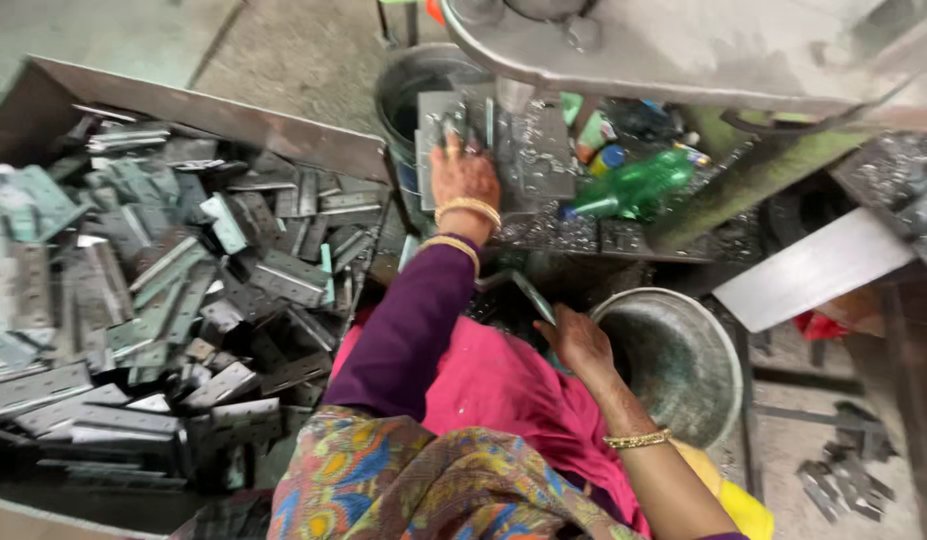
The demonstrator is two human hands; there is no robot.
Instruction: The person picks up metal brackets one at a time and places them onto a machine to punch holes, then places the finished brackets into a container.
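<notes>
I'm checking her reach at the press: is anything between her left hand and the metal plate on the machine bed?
Nothing visible: the left hand already rests on the metal plate, fingers on its surface.

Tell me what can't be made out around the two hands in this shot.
- Head view: left hand fingertips blur into the metal plates on the press bed.
- Right hand holds a hinge leaf; its lower end is hidden by the palm.
- Press machine is cut off by the top edge.
- Metal bowl: contents too dim to tell.
</notes>
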